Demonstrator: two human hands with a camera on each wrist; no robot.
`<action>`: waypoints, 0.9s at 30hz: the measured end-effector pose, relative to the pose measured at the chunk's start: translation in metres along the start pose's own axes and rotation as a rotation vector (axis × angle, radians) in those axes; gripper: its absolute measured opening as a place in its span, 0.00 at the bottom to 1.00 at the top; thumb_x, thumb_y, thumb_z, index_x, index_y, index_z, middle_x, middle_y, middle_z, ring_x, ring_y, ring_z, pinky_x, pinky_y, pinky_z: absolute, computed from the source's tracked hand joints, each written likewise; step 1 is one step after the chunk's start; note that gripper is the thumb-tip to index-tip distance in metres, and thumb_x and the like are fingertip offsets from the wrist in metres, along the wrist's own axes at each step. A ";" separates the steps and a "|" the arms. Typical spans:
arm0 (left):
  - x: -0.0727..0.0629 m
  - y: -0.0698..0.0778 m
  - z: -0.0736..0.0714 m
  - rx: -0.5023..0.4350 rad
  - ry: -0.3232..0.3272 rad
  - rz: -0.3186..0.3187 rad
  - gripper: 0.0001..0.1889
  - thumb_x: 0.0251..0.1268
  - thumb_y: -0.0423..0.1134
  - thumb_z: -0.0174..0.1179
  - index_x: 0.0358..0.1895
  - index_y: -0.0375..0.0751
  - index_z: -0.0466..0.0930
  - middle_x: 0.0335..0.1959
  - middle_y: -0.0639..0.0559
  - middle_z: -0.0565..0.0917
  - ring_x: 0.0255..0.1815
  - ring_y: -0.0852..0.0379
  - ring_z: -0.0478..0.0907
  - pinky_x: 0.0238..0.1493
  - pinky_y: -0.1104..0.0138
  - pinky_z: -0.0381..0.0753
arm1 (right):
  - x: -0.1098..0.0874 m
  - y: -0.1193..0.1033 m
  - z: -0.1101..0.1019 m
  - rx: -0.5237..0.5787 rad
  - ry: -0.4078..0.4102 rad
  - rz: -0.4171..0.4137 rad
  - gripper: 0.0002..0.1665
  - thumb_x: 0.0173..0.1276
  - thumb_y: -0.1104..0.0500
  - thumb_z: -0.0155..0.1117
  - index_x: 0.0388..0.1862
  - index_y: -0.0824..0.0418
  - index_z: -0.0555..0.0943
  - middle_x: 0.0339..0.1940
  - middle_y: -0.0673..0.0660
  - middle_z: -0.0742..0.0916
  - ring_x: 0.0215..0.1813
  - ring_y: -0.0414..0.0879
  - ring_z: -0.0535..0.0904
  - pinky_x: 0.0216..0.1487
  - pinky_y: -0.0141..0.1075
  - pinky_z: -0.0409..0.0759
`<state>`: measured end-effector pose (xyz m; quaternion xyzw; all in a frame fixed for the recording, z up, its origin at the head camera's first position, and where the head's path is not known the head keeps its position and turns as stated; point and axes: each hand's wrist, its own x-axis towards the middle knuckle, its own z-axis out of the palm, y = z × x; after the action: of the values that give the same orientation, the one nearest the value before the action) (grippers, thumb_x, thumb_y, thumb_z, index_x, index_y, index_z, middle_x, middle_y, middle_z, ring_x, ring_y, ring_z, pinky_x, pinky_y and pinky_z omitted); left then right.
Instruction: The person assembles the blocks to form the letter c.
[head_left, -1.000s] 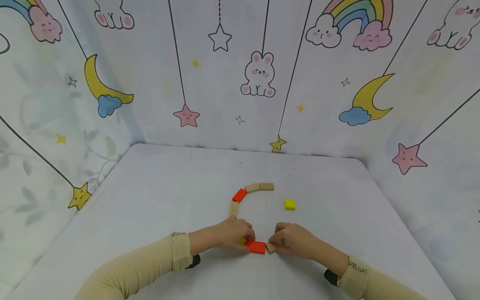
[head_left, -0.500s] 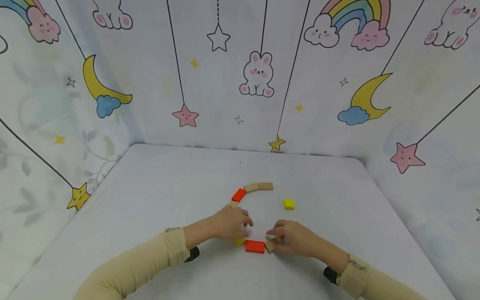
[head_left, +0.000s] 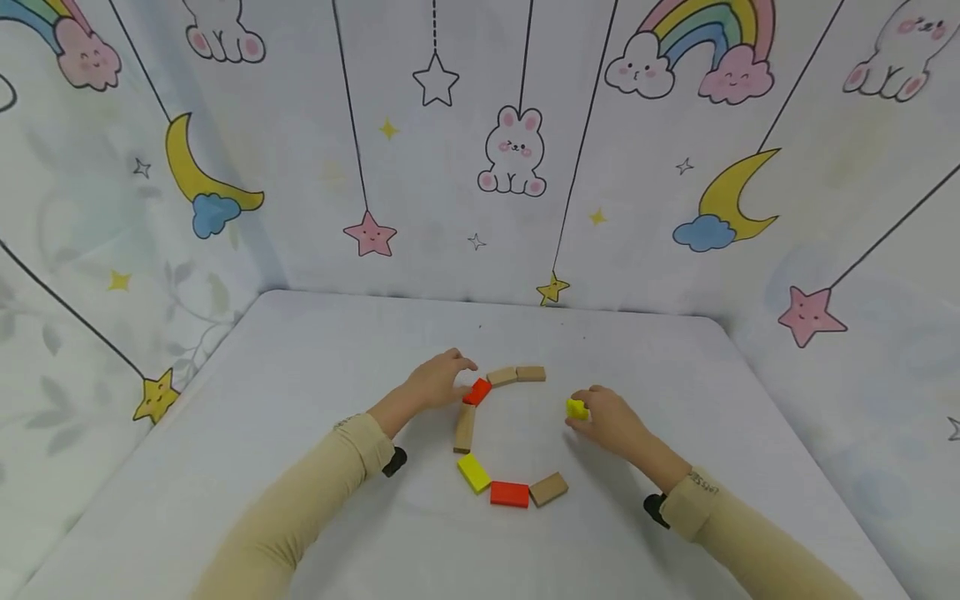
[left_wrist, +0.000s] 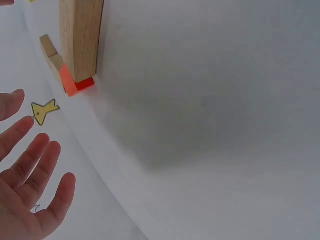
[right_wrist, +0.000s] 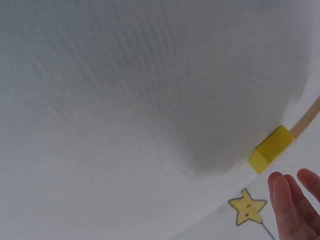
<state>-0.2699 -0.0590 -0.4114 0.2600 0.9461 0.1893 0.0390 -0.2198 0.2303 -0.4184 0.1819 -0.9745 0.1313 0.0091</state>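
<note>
My left hand hovers at the far left of a curved row of blocks, fingers spread, holding nothing. Its fingertips are beside the upper red block. Over a lone yellow block, my right hand has its thumb and fingers on either side. In the right wrist view the fingers look apart from that yellow block. The left wrist view shows a wooden block close up and the red block behind it.
The curve runs from two wooden blocks at the back through a standing-looking wooden block, a yellow block and a red block to a wooden block in front. All are on a white-covered table before a patterned cloth.
My left hand has moved away from the front-left blocks toward the back, near the upper red block. My right hand has left the front wooden block and moved back to the lone yellow block.
</note>
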 end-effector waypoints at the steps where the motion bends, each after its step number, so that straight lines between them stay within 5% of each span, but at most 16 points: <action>1: 0.007 -0.001 0.000 -0.002 -0.003 -0.009 0.19 0.61 0.40 0.58 0.56 0.39 0.75 0.51 0.44 0.73 0.48 0.50 0.73 0.49 0.60 0.74 | 0.002 0.002 0.000 -0.004 -0.004 0.016 0.23 0.57 0.55 0.68 0.45 0.70 0.79 0.41 0.65 0.82 0.39 0.54 0.79 0.41 0.45 0.78; 12: 0.070 0.020 0.009 0.130 -0.088 -0.025 0.14 0.62 0.41 0.58 0.50 0.42 0.80 0.50 0.49 0.77 0.52 0.51 0.73 0.49 0.59 0.74 | 0.016 0.014 0.007 0.000 -0.028 0.052 0.19 0.57 0.56 0.68 0.39 0.71 0.81 0.35 0.63 0.83 0.35 0.50 0.77 0.36 0.41 0.77; 22: 0.094 0.053 0.026 0.221 -0.072 -0.049 0.14 0.62 0.42 0.57 0.51 0.47 0.79 0.51 0.52 0.79 0.53 0.53 0.73 0.50 0.56 0.72 | 0.023 0.018 0.010 -0.002 -0.023 0.121 0.16 0.54 0.55 0.70 0.34 0.67 0.84 0.33 0.59 0.85 0.37 0.51 0.78 0.39 0.43 0.77; 27: 0.100 0.064 0.028 0.291 -0.080 -0.111 0.11 0.63 0.42 0.56 0.46 0.46 0.80 0.44 0.52 0.81 0.46 0.54 0.76 0.48 0.57 0.73 | 0.026 0.018 0.011 0.015 -0.042 0.144 0.16 0.53 0.55 0.71 0.34 0.67 0.84 0.32 0.59 0.85 0.32 0.47 0.78 0.33 0.39 0.78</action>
<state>-0.3211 0.0515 -0.4106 0.2176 0.9741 0.0372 0.0490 -0.2506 0.2343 -0.4318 0.1140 -0.9840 0.1351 -0.0223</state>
